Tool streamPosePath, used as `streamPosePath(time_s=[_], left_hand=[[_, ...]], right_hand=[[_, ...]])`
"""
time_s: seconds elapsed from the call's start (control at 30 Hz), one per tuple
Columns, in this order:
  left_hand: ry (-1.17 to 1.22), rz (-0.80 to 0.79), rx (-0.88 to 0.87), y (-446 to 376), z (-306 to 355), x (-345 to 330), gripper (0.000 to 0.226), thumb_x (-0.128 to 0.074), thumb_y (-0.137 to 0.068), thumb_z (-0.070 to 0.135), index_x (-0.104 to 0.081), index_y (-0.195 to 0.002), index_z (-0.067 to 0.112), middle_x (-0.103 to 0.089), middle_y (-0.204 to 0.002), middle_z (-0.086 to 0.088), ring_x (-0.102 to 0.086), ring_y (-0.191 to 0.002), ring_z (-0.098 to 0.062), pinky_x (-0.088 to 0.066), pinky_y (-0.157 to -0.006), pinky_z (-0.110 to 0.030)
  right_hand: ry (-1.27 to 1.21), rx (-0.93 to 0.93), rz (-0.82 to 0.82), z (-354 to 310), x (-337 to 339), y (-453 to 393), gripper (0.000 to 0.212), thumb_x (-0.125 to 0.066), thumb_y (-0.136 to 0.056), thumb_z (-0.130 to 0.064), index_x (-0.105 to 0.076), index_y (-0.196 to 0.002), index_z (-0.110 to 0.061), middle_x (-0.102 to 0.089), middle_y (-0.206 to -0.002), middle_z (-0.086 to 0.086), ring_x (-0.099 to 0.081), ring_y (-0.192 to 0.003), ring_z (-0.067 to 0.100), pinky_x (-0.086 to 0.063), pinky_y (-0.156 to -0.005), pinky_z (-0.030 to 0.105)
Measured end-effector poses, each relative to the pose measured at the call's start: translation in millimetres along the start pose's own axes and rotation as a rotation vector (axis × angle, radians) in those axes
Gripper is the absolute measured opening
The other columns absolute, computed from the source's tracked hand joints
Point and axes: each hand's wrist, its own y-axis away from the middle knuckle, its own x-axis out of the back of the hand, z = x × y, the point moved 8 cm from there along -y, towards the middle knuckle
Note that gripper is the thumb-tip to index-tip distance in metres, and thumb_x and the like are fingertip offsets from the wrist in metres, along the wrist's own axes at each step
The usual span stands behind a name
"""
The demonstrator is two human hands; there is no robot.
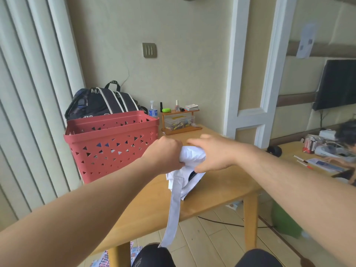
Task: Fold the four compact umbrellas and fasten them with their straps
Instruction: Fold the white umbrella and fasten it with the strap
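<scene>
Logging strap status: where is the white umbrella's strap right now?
The strap hangs loose from the white umbrella, down past the table edge, centre of the head view.

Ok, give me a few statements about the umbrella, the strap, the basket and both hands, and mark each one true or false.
1. Both hands grip the white umbrella. True: left hand and right hand clutch its bunched fabric.
2. The strap is fastened round the umbrella. False: it hangs loose past the table edge.
3. The red basket stands on the table left of the hands. True.
4. The backpack is inside the basket. False: it sits behind it.
</scene>
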Motion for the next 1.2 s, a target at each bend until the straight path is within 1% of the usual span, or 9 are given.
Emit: streamPosePath(time_s=[0.1, 0.23, 0.47, 0.6, 0.73, 0.87, 0.93, 1.03, 1.2], left_hand=[[0.062, 0.01, 0.024, -4.3, 8.5, 1.6, 0.041, -0.075, -0.078, 0.045, -0.041, -0.07, 0.024, -0.047, -0.064, 0.007, -0.053, -0.064, -0.022, -0.039, -0.057, -0.03], [0.037, -0.019, 0.029, -5.3, 15.9, 7.4, 0.035, -0.074, -0.079, 0.041, -0.047, -0.073, 0.019, -0.05, -0.065, 0.003, -0.053, -0.062, -0.022, -0.038, -0.055, -0.03], [0.015, -0.052, 0.035, -9.7, 23.6, 22.5, 0.021, -0.07, -0.078, 0.03, -0.054, -0.079, 0.017, -0.056, -0.069, 0.001, -0.054, -0.062, -0.02, -0.045, -0.057, -0.031], [0.007, -0.088, 0.037, -9.3, 27.5, 34.1, 0.021, -0.071, -0.078, 0.031, -0.062, -0.086, 0.013, -0.065, -0.077, -0.003, -0.054, -0.062, -0.02, -0.042, -0.055, -0.03], [0.003, -0.165, 0.037, -6.2, 22.6, 40.6, 0.032, -0.074, -0.077, 0.042, -0.066, -0.091, 0.015, -0.071, -0.084, -0.003, -0.069, -0.077, -0.023, -0.052, -0.061, -0.033], [-0.017, -0.231, 0.01, -3.8, 20.4, 42.6, 0.039, -0.076, -0.075, 0.05, -0.067, -0.095, 0.018, -0.071, -0.087, -0.001, -0.068, -0.079, -0.022, -0.054, -0.064, -0.034], [-0.022, -0.237, 0.004, -5.4, 19.5, 46.0, 0.038, -0.076, -0.075, 0.05, -0.067, -0.096, 0.02, -0.07, -0.086, 0.0, -0.068, -0.08, -0.022, -0.052, -0.062, -0.032], [-0.019, -0.262, 0.014, -8.0, 16.0, 50.4, 0.038, -0.076, -0.074, 0.05, -0.066, -0.096, 0.021, -0.069, -0.087, 0.001, -0.068, -0.08, -0.021, -0.051, -0.061, -0.031], [-0.006, -0.311, 0.005, -5.1, 15.8, 49.6, 0.043, -0.078, -0.074, 0.055, -0.065, -0.1, 0.024, -0.069, -0.089, 0.004, -0.065, -0.079, -0.019, -0.051, -0.063, -0.031]], right_hand=[[0.234, -0.001, 0.177, -7.0, 3.9, -6.1, 0.056, -0.063, -0.074, -0.07, -0.048, -0.118, -0.039, -0.054, -0.11, -0.008, -0.056, -0.11, 0.023, -0.051, -0.082, 0.042], [0.337, -0.064, 0.295, 4.3, -1.9, -10.8, 0.061, -0.06, -0.069, -0.087, -0.044, -0.094, -0.034, -0.061, -0.097, -0.009, -0.061, -0.096, 0.024, -0.04, -0.063, 0.034], [0.351, -0.053, 0.581, 15.0, 22.6, 9.1, 0.059, -0.063, -0.069, -0.084, -0.046, -0.087, -0.031, -0.059, -0.089, -0.01, -0.06, -0.091, 0.022, -0.041, -0.068, 0.032], [0.408, 0.023, 0.809, 18.8, 28.6, 19.9, 0.065, -0.068, -0.054, -0.086, -0.056, -0.07, -0.024, -0.052, -0.063, -0.007, -0.058, -0.058, 0.026, -0.034, -0.054, 0.027], [0.347, 0.06, 0.888, 29.3, 32.7, 30.1, 0.06, -0.069, -0.063, -0.08, -0.052, -0.07, -0.023, -0.044, -0.061, -0.004, -0.053, -0.049, 0.028, -0.035, -0.046, 0.028], [0.305, 0.071, 0.853, 29.6, 31.0, 30.5, 0.061, -0.047, -0.067, -0.085, -0.049, -0.067, -0.023, -0.049, -0.055, -0.005, -0.052, -0.041, 0.027, -0.033, -0.04, 0.025], [0.314, 0.077, 0.808, 24.1, 33.6, 29.9, 0.059, -0.049, -0.07, -0.083, -0.049, -0.07, -0.024, -0.057, -0.06, -0.005, -0.06, -0.05, 0.029, -0.038, -0.043, 0.028], [0.315, -0.027, 0.608, 22.9, 35.2, 24.7, 0.054, -0.058, -0.079, -0.079, -0.043, -0.083, -0.027, -0.069, -0.087, -0.002, -0.067, -0.083, 0.029, -0.039, -0.06, 0.031], [0.276, -0.078, 0.512, 20.0, 39.0, 28.3, 0.054, -0.058, -0.073, -0.077, -0.04, -0.073, -0.026, -0.069, -0.084, -0.004, -0.066, -0.086, 0.027, -0.055, -0.07, 0.033]])
